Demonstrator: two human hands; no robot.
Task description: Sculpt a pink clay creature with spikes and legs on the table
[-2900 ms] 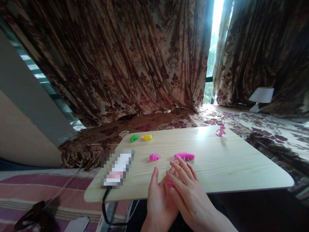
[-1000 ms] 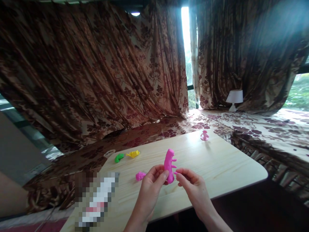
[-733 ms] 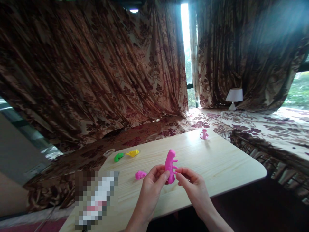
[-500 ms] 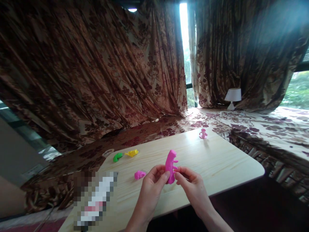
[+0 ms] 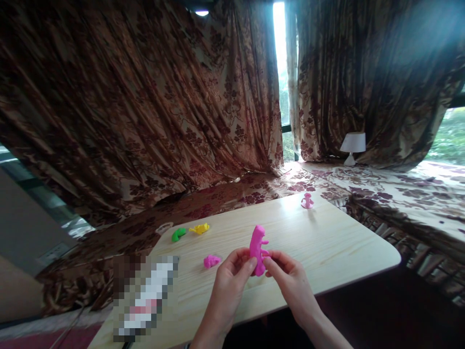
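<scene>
Over the near part of the table is a bright pink modelling-clay figure (image 5: 257,241), upright, with a thick body and thin stubs sticking out on its right side. My left hand (image 5: 231,277) grips its lower left side between thumb and fingers. With thumb and fingertips pinched together, my right hand (image 5: 289,276) is at the figure's lower right side, by the lower stubs. The fingertips partly hide what they pinch there. On the table to the left of my left hand lies a smaller lump of pink clay (image 5: 211,261).
Farther back on the left of the pale wooden table (image 5: 337,247) lie green clay (image 5: 178,235) and yellow clay (image 5: 200,228). A small pink figure (image 5: 307,200) stands near the far edge. A blurred-out device (image 5: 147,300) occupies the near left. Beyond stand a white lamp (image 5: 352,144) and patterned curtains (image 5: 174,97).
The view has shifted slightly, so the table and its objects appear a little farther right. Both hands stay at the pink clay figure, with the right fingertips moving only slightly.
</scene>
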